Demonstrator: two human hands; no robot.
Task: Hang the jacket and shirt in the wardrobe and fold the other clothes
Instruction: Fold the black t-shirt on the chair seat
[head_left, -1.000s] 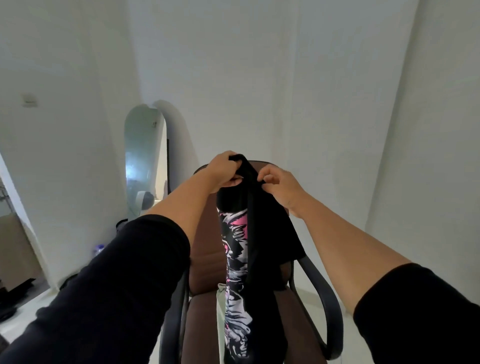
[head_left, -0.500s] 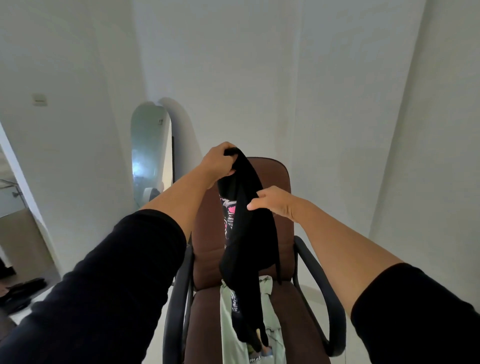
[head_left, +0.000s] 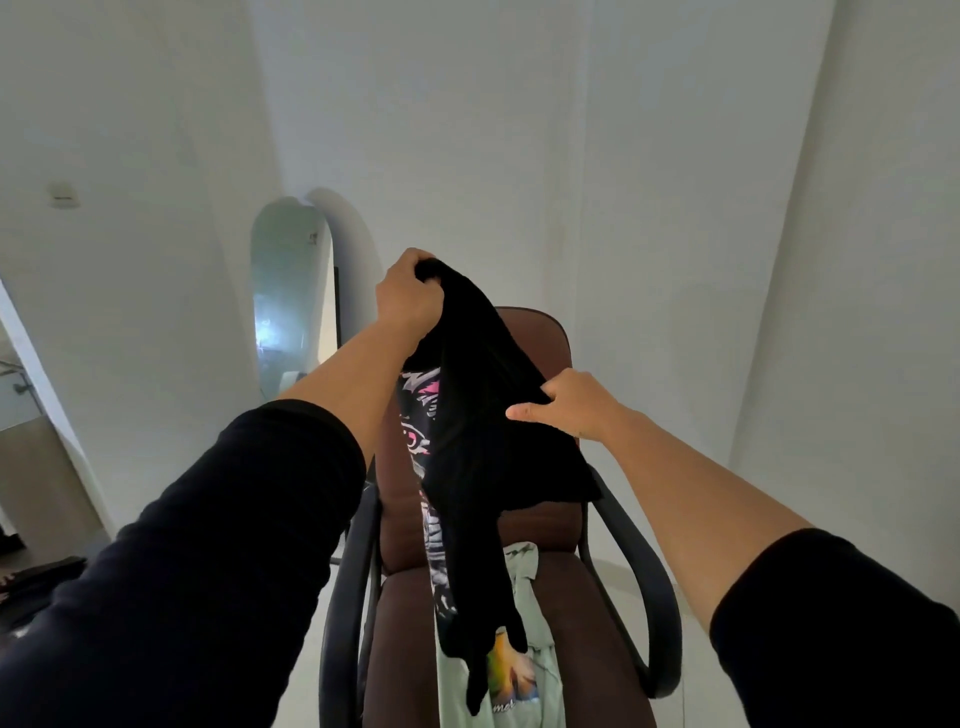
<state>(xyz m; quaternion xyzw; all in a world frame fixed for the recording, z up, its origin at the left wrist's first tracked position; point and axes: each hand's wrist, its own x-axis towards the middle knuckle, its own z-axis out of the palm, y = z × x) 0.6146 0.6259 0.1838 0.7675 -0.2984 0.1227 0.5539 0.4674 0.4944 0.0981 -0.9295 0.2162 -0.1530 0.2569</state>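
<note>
Partly hidden: pale green garment (head_left: 530, 670).

Pale green garment (head_left: 524, 670) runs off the bottom edge — black T-shirt (head_left: 478, 447) (bunched) hides its top.

A brown chair (head_left: 524, 525) (black armrests) is seen against white walls. An arched mirror (head_left: 291, 306) is leaned left of the chair, behind it.

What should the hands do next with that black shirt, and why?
Probably slide the right hand along the black printed T-shirt to its far edge and spread it. The left hand grips the top, and the cloth hangs bunched above the brown armchair.
</note>
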